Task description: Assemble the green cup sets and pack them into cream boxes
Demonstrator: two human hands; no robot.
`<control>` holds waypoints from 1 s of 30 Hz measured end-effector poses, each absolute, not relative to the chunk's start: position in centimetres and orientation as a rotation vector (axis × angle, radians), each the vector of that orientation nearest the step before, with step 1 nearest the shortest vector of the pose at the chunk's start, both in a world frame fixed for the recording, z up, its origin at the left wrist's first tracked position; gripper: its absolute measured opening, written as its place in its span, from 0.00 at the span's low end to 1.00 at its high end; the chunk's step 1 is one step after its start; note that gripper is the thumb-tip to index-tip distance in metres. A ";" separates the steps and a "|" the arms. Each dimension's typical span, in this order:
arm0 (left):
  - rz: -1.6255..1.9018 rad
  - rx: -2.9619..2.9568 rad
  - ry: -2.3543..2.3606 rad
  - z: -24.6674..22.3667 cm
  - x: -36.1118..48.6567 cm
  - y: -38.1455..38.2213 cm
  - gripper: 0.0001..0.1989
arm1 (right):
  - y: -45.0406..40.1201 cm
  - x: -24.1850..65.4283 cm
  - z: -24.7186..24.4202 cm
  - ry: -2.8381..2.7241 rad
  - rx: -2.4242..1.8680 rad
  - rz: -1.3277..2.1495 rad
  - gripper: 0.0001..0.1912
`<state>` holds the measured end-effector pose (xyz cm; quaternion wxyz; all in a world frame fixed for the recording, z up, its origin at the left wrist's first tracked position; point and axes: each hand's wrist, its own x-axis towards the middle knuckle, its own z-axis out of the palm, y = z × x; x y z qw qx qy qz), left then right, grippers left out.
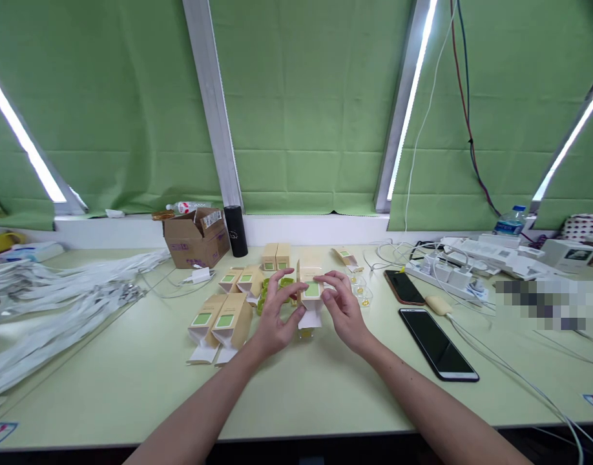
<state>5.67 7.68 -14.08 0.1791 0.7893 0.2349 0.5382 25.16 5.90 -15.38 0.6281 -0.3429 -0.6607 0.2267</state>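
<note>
Between both hands is a small tan paper box (312,268) with a green label; its white end flap hangs open toward me. My left hand (278,316) grips the box's left side, thumb low near the flap. The fingers of my right hand (345,313) close on its right side. Just below the flap shows a small clear piece with yellow (306,334), partly hidden. Left of my hands stand similar boxes with open flaps (232,320), with more boxes (276,256) behind. Small green pieces (262,297) lie partly behind my left hand. Clear pieces with yellow centres (363,292) lie to the right.
Two phones (438,345) (404,287) lie at right, near a power strip (446,283) with tangled cables. A cardboard carton (197,239) and a black bottle (235,231) stand at the back left. White straps (83,310) cover the far left. A flattened tan box (345,257) lies behind.
</note>
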 end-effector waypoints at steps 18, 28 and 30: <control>1.560 1.903 0.763 -14.3 6.2 8.4 0.13 | 6.1 25.3 -15.8 -1.495 -0.630 0.836 0.20; 1.534 1.872 0.833 -14.1 6.4 8.2 0.14 | 6.4 25.1 -15.7 -1.393 -0.678 0.918 0.21; 1.527 1.867 0.829 -14.1 6.4 8.1 0.13 | 6.4 25.0 -15.6 -1.370 -0.686 0.928 0.20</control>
